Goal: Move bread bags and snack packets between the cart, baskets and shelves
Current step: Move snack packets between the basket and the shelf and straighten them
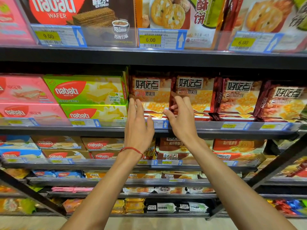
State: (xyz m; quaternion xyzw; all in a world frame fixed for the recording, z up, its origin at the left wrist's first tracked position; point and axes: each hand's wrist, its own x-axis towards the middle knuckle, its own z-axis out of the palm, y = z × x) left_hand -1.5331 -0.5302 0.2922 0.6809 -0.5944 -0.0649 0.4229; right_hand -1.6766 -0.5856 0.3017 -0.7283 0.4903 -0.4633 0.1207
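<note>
In the head view, your left hand [138,130] reaches up to the middle shelf [216,132]. Its fingers are almost straight and spread, and they touch the left edge of the front cracker packet [152,95], which stands just beside the green wafer box [86,90]. Your right hand [181,118] is at the packet's right edge, fingers lightly bent, thumb in front. Whether it really grips, I cannot tell.

Lime-green wafer box [86,90] with red oval logo; pink boxes [25,90] left of it; dark-red, orange-squared cracker packets [152,90] right of it; red string bracelet [131,149] below-right.
</note>
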